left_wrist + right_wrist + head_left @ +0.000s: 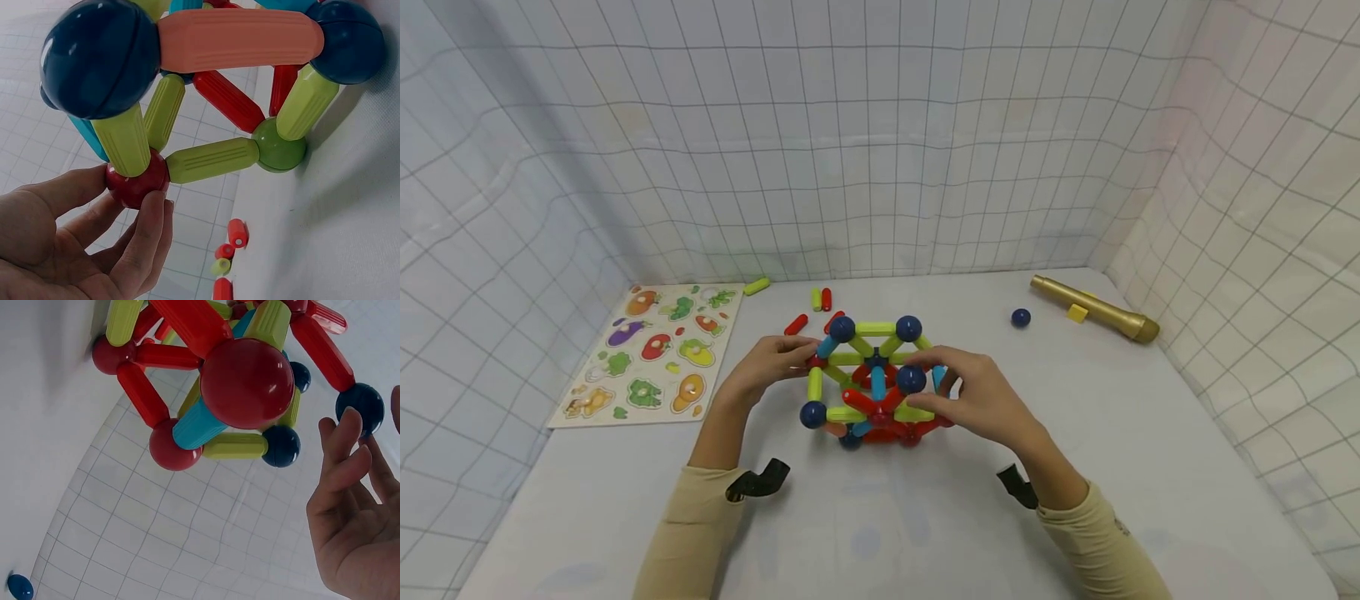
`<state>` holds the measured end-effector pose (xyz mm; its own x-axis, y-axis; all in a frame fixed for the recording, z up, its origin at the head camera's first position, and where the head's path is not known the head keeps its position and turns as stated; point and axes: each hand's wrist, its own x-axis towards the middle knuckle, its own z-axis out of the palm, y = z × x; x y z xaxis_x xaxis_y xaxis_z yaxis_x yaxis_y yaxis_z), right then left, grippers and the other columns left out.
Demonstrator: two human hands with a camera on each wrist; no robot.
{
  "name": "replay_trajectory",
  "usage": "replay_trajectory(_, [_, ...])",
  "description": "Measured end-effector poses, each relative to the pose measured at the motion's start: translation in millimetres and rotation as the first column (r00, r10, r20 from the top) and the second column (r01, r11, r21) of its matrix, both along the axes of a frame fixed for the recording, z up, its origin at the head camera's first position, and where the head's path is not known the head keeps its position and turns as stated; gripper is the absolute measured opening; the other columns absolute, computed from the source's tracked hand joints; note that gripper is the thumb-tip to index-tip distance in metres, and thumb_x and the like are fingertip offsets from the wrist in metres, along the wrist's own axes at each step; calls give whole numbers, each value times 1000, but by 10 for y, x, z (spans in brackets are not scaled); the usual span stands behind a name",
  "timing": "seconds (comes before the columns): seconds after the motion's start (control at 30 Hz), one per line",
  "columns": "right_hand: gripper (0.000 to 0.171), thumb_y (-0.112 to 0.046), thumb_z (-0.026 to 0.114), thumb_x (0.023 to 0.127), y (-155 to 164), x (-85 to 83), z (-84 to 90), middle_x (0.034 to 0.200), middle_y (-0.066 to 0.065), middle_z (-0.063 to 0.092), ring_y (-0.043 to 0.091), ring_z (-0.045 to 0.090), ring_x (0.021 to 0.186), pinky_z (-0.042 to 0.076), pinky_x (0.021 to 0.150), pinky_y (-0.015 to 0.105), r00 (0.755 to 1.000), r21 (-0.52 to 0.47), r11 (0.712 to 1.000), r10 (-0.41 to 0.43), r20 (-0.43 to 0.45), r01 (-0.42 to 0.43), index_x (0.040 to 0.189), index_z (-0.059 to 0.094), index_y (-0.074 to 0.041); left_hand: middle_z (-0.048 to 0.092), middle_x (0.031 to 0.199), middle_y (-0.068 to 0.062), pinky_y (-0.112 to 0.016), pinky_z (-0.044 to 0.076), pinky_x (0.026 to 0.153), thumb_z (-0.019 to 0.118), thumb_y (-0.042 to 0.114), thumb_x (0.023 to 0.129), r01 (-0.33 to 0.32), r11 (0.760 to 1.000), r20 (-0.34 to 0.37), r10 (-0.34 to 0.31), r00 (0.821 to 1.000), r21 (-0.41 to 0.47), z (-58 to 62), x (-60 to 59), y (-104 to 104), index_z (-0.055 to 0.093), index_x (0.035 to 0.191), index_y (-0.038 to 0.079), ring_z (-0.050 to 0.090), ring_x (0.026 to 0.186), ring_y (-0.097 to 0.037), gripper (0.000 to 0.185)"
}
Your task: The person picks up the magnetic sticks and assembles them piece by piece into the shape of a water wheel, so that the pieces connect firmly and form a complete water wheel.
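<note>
A magnetic stick-and-ball frame of yellow-green, red, blue and orange sticks (871, 358) stands on the table. At its left side my left hand (767, 367) grips a red ball (136, 190) between thumb and fingers; several sticks join there. Toward the right front, my right hand (981, 396) holds a dark blue ball (912, 380) between thumb and index finger. In the right wrist view that dark blue ball (360, 407) sits at the end of a red stick (323, 355), with fingertips against its underside. Contact of the right thumb is hard to make out.
Loose red sticks (796, 325) and yellow-green sticks (757, 287) lie behind the frame. A vegetable picture board (651, 350) lies at left. At right are a loose dark blue ball (1021, 317) and a gold microphone-shaped object (1097, 308). Gridded sheets (880, 167) enclose the table.
</note>
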<state>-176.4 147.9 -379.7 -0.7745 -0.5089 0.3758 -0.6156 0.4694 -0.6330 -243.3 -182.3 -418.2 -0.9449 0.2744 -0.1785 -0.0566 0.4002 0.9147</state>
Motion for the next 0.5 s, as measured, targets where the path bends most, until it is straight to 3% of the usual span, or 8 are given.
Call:
replay_trajectory(0.1, [37, -27, 72, 89, 76, -103, 25, 117, 2, 69, 10, 61, 69, 51, 55, 24, 997, -11, 997, -73, 29, 74, 123, 63, -15, 64, 123, -17, -31, 53, 95, 53, 30, 101, -2, 1000, -1, 2, 1000, 11, -13, 0, -14, 57, 132, -1, 65, 100, -12, 44])
replay_trajectory(0.17, [33, -28, 67, 93, 178, -273, 1, 116, 5, 69, 12, 61, 66, 50, 54, 25, 983, -11, 984, -177, 39, 178, 122, 64, -14, 64, 123, -17, -31, 53, 96, 53, 30, 101, 7, 1000, -3, -7, 1000, 21, -25, -6, -21, 57, 132, -2, 65, 101, -11, 45])
replay_trajectory(0.23, [30, -29, 62, 95, 317, -525, -61, 115, 8, 69, 16, 61, 65, 49, 55, 28, 951, 7, 953, -304, 46, 304, 120, 64, -13, 64, 124, -16, -32, 52, 97, 53, 31, 100, 15, 1000, -7, -15, 1000, 24, -25, -12, -27, 56, 132, -2, 65, 102, -11, 46])
replay_trajectory(0.33, [31, -30, 58, 97, 575, -967, -237, 119, 13, 67, 25, 63, 78, 49, 62, 33, 889, 87, 888, -456, 51, 451, 120, 64, -11, 64, 123, -15, -35, 51, 99, 53, 31, 101, 11, 1000, -1, -11, 1000, 21, -14, -12, -34, 56, 132, -2, 64, 104, -12, 46])
replay_trajectory(0.43, [34, -29, 55, 97, 828, -1321, -430, 134, 20, 57, 38, 60, 104, 50, 70, 41, 836, 231, 827, -542, 90, 512, 125, 62, -10, 64, 123, -15, -37, 51, 100, 52, 31, 101, 12, 1000, 11, -12, 1000, 19, -23, -1, -32, 56, 133, 0, 64, 106, -15, 46])
replay_trajectory(0.5, [38, -29, 53, 98, 962, -1461, -534, 143, 23, 48, 44, 54, 116, 51, 74, 48, 803, 337, 788, -581, 130, 516, 130, 58, -10, 64, 124, -15, -37, 51, 100, 52, 32, 101, 14, 1000, 26, -15, 1000, 23, -35, 9, -27, 55, 134, 1, 63, 107, -16, 46])
